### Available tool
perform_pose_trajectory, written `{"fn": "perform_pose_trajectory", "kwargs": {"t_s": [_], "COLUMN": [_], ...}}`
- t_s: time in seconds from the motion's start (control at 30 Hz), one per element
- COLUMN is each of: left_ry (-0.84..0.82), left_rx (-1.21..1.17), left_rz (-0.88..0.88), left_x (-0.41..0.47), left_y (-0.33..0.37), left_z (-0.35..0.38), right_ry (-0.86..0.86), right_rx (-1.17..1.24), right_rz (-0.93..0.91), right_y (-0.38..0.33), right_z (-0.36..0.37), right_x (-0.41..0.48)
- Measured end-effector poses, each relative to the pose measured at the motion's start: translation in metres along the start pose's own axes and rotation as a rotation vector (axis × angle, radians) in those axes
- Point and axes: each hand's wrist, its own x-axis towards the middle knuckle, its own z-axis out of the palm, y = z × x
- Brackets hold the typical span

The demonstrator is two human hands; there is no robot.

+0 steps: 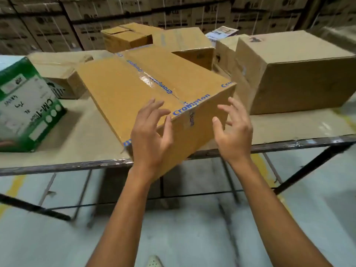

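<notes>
— Where's the taped box (154, 87)?
— On the counter (81, 137), its near end jutting past the edge. The left hand (152, 135) and right hand (234, 132) hover there, fingers spread, gripping nothing.
— Next?
— Probably clasping both sides to lift it.

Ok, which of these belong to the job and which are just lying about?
Job: Crompton box, left hand, right hand, both open at its near end.
Lying about: green box, big brown box, rear carton, stacked cartons.
</notes>
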Motion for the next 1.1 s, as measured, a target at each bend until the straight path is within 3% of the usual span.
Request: {"fn": "perform_pose_trajectory", "kwargs": {"t_s": [0.33,0.57,0.67,0.77,0.97,1.1], "left_ry": [-0.056,-0.045,-0.07,-0.153,-0.59,-0.627], "left_rx": [0.119,0.211,0.232,0.294,0.443,0.591], "left_rz": [-0.001,0.035,0.057,0.012,-0.242,-0.231], "left_x": [-0.064,-0.014,0.017,0.047,0.092,0.101], "left_y": [0.072,0.079,0.076,0.065,0.042,0.036], "left_z": [0.086,0.114,0.13,0.151,0.206,0.238], "right_ry": [-0.29,-0.361,-0.399,-0.436,-0.508,-0.625], "right_rx": [-0.125,-0.058,0.031,0.2,0.298,0.344], "right_rz": [0.173,0.192,0.324,0.571,0.875,0.886], "right_y": [0.099,0.133,0.148,0.17,0.222,0.243], "right_z": [-0.075,-0.06,-0.041,-0.022,0.022,0.044], "right_x": [-0.009,0.028,0.048,0.063,0.079,0.078]}}
